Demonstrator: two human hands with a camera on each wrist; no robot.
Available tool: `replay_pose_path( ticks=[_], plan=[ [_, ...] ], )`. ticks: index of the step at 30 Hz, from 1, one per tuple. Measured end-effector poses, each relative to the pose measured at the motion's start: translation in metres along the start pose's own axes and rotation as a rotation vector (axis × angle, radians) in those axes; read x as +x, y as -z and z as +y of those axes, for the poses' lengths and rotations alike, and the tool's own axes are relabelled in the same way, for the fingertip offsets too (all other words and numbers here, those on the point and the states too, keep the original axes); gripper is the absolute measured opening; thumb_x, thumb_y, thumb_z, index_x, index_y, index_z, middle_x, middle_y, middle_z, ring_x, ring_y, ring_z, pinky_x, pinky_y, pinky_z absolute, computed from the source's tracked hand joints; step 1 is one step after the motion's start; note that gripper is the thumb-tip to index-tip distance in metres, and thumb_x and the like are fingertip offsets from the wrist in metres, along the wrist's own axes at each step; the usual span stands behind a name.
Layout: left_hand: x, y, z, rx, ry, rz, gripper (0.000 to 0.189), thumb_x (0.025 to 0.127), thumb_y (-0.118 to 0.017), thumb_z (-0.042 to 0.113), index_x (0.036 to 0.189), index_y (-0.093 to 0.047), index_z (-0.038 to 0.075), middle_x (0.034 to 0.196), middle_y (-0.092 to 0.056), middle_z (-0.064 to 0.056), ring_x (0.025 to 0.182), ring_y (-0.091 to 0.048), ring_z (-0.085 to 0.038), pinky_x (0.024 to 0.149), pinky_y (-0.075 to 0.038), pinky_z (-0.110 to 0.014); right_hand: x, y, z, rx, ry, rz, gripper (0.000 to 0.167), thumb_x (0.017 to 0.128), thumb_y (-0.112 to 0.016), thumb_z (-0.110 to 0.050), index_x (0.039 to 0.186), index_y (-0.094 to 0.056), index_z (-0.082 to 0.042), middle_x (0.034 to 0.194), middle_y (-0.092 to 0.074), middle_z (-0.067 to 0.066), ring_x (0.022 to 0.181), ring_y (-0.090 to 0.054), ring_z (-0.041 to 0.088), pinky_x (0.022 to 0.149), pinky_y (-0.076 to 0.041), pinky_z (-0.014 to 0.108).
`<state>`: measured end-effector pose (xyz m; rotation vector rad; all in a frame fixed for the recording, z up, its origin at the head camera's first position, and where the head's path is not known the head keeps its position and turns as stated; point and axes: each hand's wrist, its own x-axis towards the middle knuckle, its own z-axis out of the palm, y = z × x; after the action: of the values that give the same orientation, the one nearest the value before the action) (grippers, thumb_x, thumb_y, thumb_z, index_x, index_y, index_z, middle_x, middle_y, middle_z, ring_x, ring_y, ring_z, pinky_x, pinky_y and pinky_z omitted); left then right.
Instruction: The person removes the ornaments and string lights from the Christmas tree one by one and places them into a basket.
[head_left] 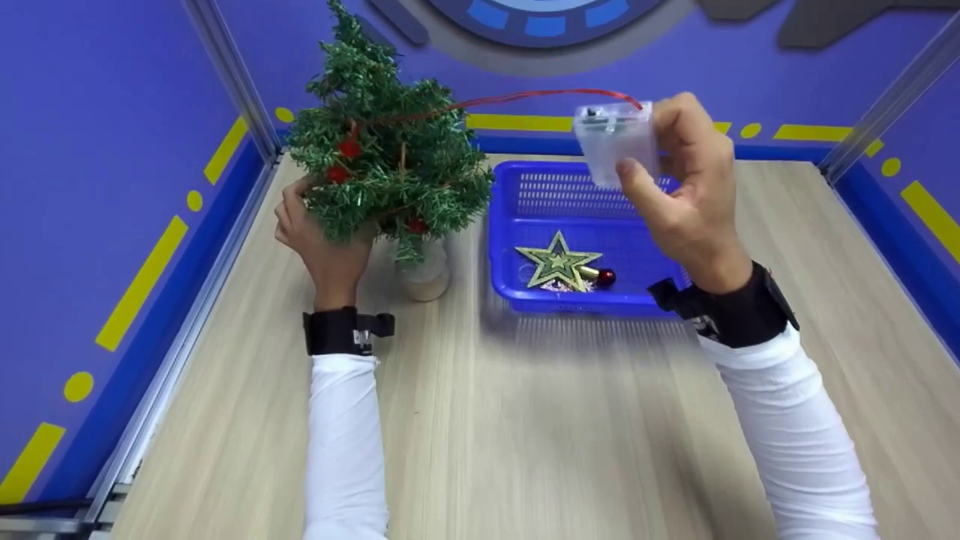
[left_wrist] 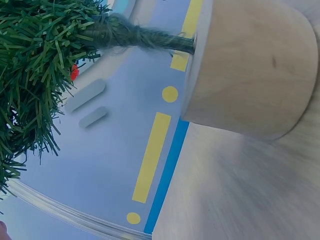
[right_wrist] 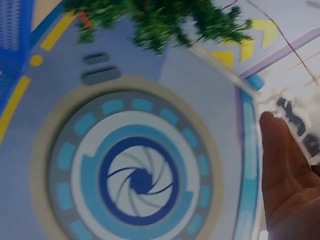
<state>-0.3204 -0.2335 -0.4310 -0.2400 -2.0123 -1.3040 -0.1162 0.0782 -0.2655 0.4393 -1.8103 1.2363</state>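
Observation:
A small artificial Christmas tree (head_left: 401, 161) with red ornaments stands at the left on a round wooden base (left_wrist: 250, 70). My left hand (head_left: 326, 244) grips its lower left branches, which hide the thumb and some of the fingers. Raised above the basket, my right hand (head_left: 694, 195) holds a clear plastic battery box (head_left: 611, 142), the thumb on its near face. Red wire (head_left: 525, 95) runs from the top of this box across to the tree's branches. In the right wrist view only part of the right hand (right_wrist: 285, 170) shows, at the right edge.
Behind the right hand, a blue plastic basket (head_left: 495, 247) sits on the wooden table (head_left: 525, 420). It contains a glittery gold-green star (head_left: 556, 262), a small red ball (head_left: 606, 277) and a gold piece (head_left: 588, 272). Blue panels (head_left: 112, 150) enclose the table's back and sides.

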Motion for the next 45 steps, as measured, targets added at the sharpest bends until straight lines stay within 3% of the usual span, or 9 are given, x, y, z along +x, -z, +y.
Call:
replay_pose_path(
  ticks=[5,10,14,17,21,25,33,41,45],
  plan=[
    [0.000,0.003,0.001,0.006,-0.047,0.004,0.070,0.077,-0.079,0.054,0.129,-0.055,0.015,0.125,-0.059,-0.002,0.112,-0.044,-0.021,0.103,-0.023,-0.044,-0.007,0.007,0.029,-0.001,-0.154,-0.018,0.024,0.064,-0.050,0.010,0.082,-0.033,0.007,0.094,-0.068,0.007,0.087,-0.064,0.023,0.061,-0.047,0.026],
    [-0.002,0.002,0.001,-0.003,-0.095,0.015,0.074,0.076,-0.079,0.057,0.129,-0.055,0.012,0.125,-0.059,-0.003,0.112,-0.045,-0.021,0.100,-0.023,-0.046,-0.013,0.009,0.050,-0.091,-0.245,-0.105,0.024,0.071,-0.052,0.014,0.089,-0.037,0.008,0.098,-0.062,0.001,0.087,-0.059,0.017,0.065,-0.042,0.023],
    [-0.002,0.000,0.002,-0.010,-0.122,0.031,0.076,0.074,-0.080,0.059,0.128,-0.056,0.012,0.124,-0.060,-0.003,0.111,-0.045,-0.021,0.100,-0.023,-0.046,-0.023,0.011,0.056,-0.143,-0.341,-0.119,0.039,0.089,-0.069,-0.005,0.123,-0.051,-0.004,0.092,-0.051,-0.001,0.076,-0.050,0.013,0.062,-0.038,0.024],
    [-0.002,-0.002,0.002,-0.007,-0.134,0.027,0.076,0.075,-0.081,0.059,0.128,-0.056,0.012,0.124,-0.060,-0.003,0.111,-0.046,-0.021,0.100,-0.023,-0.046,-0.033,0.012,0.058,-0.119,-0.356,-0.126,0.043,0.099,-0.065,-0.019,0.139,-0.052,-0.014,0.093,-0.052,0.000,0.074,-0.052,0.015,0.060,-0.041,0.025],
    [-0.003,-0.003,0.002,-0.003,-0.128,0.020,0.074,0.075,-0.080,0.058,0.128,-0.056,0.013,0.123,-0.059,-0.002,0.112,-0.046,-0.020,0.099,-0.024,-0.046,-0.040,0.008,0.059,-0.049,-0.311,-0.098,0.023,0.101,-0.061,-0.015,0.120,-0.065,-0.002,0.099,-0.060,0.003,0.082,-0.062,0.020,0.070,-0.050,0.028],
    [-0.003,-0.002,0.001,0.002,-0.122,0.007,0.073,0.076,-0.080,0.056,0.129,-0.055,0.012,0.125,-0.059,-0.002,0.113,-0.045,-0.021,0.098,-0.024,-0.045,-0.043,0.005,0.064,-0.059,-0.305,-0.049,0.015,0.100,-0.062,-0.008,0.102,-0.065,0.007,0.095,-0.062,0.000,0.084,-0.065,0.016,0.075,-0.052,0.026],
    [0.000,0.001,0.002,0.011,-0.125,0.011,0.072,0.077,-0.079,0.056,0.130,-0.055,0.012,0.125,-0.059,-0.002,0.113,-0.046,-0.020,0.100,-0.025,-0.046,-0.043,0.004,0.076,-0.100,-0.306,-0.040,0.028,0.098,-0.059,0.002,0.072,-0.057,0.012,0.079,-0.059,-0.007,0.076,-0.055,0.008,0.067,-0.041,0.021],
    [-0.001,0.000,0.002,0.013,-0.142,0.014,0.076,0.076,-0.079,0.059,0.129,-0.056,0.010,0.124,-0.060,-0.004,0.112,-0.047,-0.022,0.096,-0.027,-0.047,-0.046,0.012,0.076,0.026,-0.301,-0.226,0.030,0.100,-0.059,-0.004,0.074,-0.069,0.007,0.075,-0.069,0.001,0.073,-0.059,0.013,0.070,-0.044,0.025],
    [-0.001,-0.001,0.006,0.018,-0.165,0.038,0.082,0.072,-0.082,0.062,0.127,-0.057,0.007,0.122,-0.061,-0.005,0.110,-0.048,-0.023,0.095,-0.027,-0.048,-0.046,0.013,0.070,0.110,-0.274,-0.245,0.031,0.101,-0.057,-0.004,0.075,-0.069,0.007,0.074,-0.068,0.005,0.077,-0.065,0.016,0.071,-0.048,0.026]
  ],
)
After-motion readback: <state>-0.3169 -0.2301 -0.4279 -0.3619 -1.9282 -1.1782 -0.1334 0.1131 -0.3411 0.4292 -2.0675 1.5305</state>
